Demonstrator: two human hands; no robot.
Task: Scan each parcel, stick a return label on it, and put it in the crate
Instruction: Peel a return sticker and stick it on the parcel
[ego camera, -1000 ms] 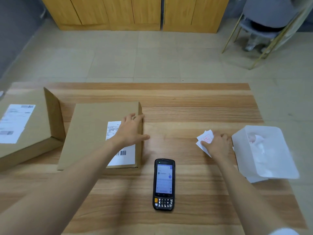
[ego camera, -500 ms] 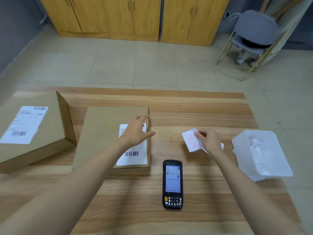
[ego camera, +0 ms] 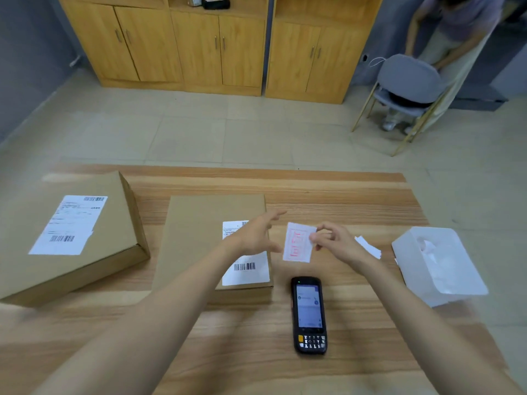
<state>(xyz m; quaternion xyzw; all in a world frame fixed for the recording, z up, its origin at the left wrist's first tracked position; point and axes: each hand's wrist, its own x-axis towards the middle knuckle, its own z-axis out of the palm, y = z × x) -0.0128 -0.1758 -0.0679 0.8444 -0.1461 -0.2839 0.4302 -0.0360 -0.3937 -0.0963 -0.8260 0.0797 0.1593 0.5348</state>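
Observation:
A flat cardboard parcel [ego camera: 199, 232] with a white shipping label lies in the middle of the wooden table [ego camera: 328, 201]. My right hand [ego camera: 333, 240] pinches a white return label [ego camera: 298, 242] with red print, held up just right of the parcel. My left hand [ego camera: 258, 233] hovers open over the parcel's right edge, fingers spread toward the label. A black handheld scanner [ego camera: 309, 315] lies face up on the table in front of the hands. A second, larger parcel [ego camera: 71, 232] with its own shipping label sits at the left.
A white plastic bin [ego camera: 439, 266] holding crumpled paper stands at the table's right edge, with loose white labels [ego camera: 369, 248] beside it. Beyond the table are a tiled floor, wooden cabinets [ego camera: 216, 44], a grey chair [ego camera: 407, 84] and a person behind it.
My right hand lifted the return label from beside the bin and carried it left toward the parcel. My left hand rose off the parcel and opened toward the label. The camera tilted up.

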